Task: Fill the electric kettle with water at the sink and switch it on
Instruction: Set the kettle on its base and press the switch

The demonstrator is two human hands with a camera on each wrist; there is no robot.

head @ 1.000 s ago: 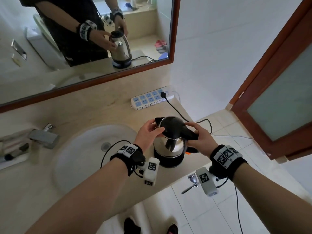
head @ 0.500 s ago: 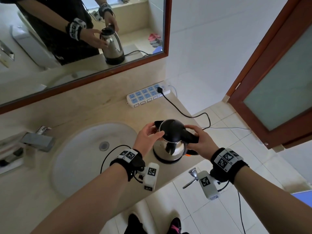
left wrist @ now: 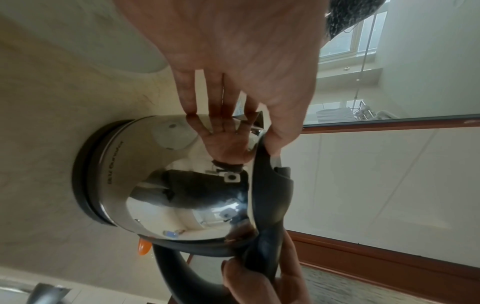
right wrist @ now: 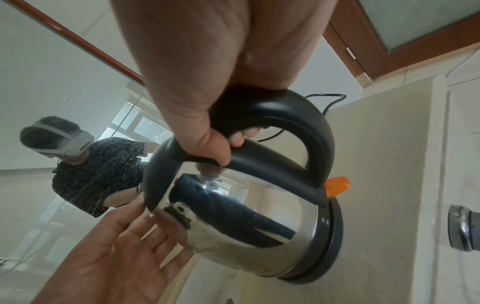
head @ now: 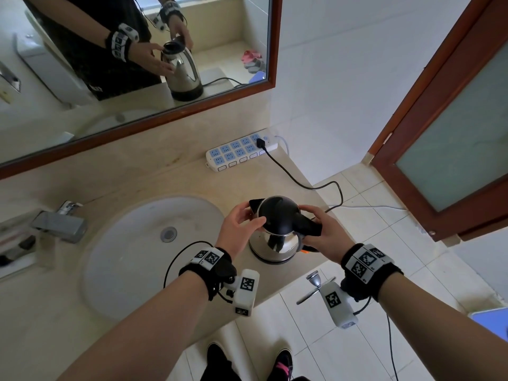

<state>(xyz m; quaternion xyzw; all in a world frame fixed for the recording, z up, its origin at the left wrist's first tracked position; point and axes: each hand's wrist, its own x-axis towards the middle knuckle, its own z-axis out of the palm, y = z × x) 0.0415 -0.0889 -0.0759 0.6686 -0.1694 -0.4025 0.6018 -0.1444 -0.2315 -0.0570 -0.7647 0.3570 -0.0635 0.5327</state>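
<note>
A steel electric kettle (head: 275,242) with a closed black lid stands on its black base on the counter, right of the sink (head: 132,243). My right hand (head: 324,232) grips the black handle (right wrist: 280,115) near the lid. My left hand (head: 242,224) touches the kettle's other side, near the spout, with straight fingers (left wrist: 192,96) against the steel wall (left wrist: 182,185). Its thumb lies at the lid's rim. An orange switch (right wrist: 337,186) sticks out under the handle. The faucet (head: 59,224) stands at the sink's left.
A white power strip (head: 242,152) lies against the back wall, and the kettle's black cord (head: 302,182) is plugged into it. The mirror (head: 110,64) hangs above. The counter ends just right of the kettle, with tiled floor and a wooden door (head: 453,119) beyond.
Both hands stay on the kettle, which has not left its base. Only the head view has shifted slightly.
</note>
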